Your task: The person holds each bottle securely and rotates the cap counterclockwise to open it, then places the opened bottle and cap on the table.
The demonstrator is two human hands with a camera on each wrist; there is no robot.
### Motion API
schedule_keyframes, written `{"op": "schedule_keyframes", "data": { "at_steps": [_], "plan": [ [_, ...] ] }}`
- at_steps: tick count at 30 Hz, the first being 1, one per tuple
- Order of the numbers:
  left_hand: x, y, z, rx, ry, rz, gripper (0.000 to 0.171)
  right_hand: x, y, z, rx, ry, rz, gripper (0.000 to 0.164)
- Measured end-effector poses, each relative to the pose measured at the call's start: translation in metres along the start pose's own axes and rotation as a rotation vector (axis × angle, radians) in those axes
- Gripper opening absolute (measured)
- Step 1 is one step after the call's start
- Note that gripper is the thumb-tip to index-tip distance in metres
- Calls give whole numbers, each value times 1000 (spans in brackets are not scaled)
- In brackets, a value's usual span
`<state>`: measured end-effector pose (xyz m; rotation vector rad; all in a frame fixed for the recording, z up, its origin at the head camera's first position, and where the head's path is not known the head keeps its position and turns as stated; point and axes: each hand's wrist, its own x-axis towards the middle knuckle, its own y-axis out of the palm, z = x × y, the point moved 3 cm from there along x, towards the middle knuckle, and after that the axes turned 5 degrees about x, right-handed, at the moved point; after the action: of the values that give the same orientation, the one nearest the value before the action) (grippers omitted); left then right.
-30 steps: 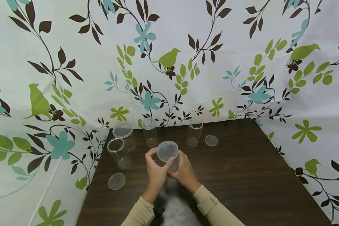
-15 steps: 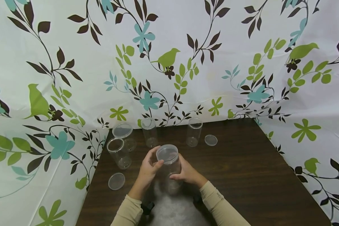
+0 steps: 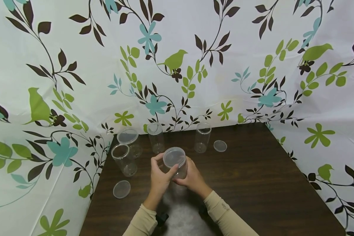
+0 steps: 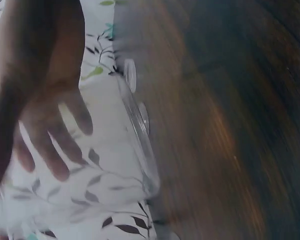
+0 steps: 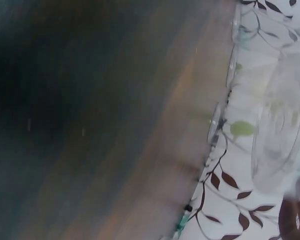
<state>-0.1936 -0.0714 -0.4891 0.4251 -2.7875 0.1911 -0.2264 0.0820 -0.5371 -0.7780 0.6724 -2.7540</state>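
In the head view, a clear plastic jar with a translucent lid on its top is held above the table between both hands. My left hand grips its left side near the lid, thumb across the front just under the rim. My right hand holds the lower right side, thumb in front. The left wrist view shows the left hand's fingers through the clear jar wall. In the right wrist view, the blurred jar base and a bit of the right hand appear.
On the dark wooden table, clear jars stand at the back left, left, back middle and back right. Loose lids lie at the right and front left. A patterned curtain borders the table.
Half a second ago the jar sat lower and my hands were wider apart, the left thumb off to the side. Now the jar is higher and the hands are closer together around it.
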Motion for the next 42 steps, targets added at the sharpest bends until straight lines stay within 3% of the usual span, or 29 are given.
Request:
{"op": "schedule_keyframes", "data": {
  "at_steps": [3, 6, 9, 12, 16, 19, 23, 27, 29, 32, 37, 42],
  "plan": [
    [-3, 5, -6, 43, 33, -75, 71, -1, 3, 5, -108, -21, -94, 102],
    [-5, 6, -8, 62, 57, -123, 72, -2, 5, 8, -165, -31, -130, 103],
    [-7, 2, -6, 60, 76, -126, 67, -1, 6, 7, -156, -43, -122, 103],
    [-6, -6, -2, 49, 90, -88, 55, 0, 5, 3, -74, -31, -74, 103],
    [4, -19, 4, -36, 41, 51, 48, 4, -2, -4, 129, 30, 75, 99],
    [12, -30, 9, -90, 26, 214, 64, 6, -7, -7, 241, 55, 235, 97],
    [16, -35, 15, -145, 93, 436, 90, 5, -11, -8, 333, 24, 399, 95],
    [16, -34, 18, -215, 104, 545, 88, 4, -12, -7, 409, 2, 455, 92],
    [15, -33, 18, -221, 91, 542, 84, 4, -11, -7, 399, -6, 445, 93],
    [12, -30, 17, -215, 31, 478, 77, 3, -9, -7, 314, -22, 386, 96],
    [6, -19, 11, -111, -96, 251, 73, 2, -2, -4, 112, -56, 220, 100],
    [-2, -4, 5, -14, -155, 41, 75, -1, 3, 1, -47, -65, 53, 100]
  ]
}}
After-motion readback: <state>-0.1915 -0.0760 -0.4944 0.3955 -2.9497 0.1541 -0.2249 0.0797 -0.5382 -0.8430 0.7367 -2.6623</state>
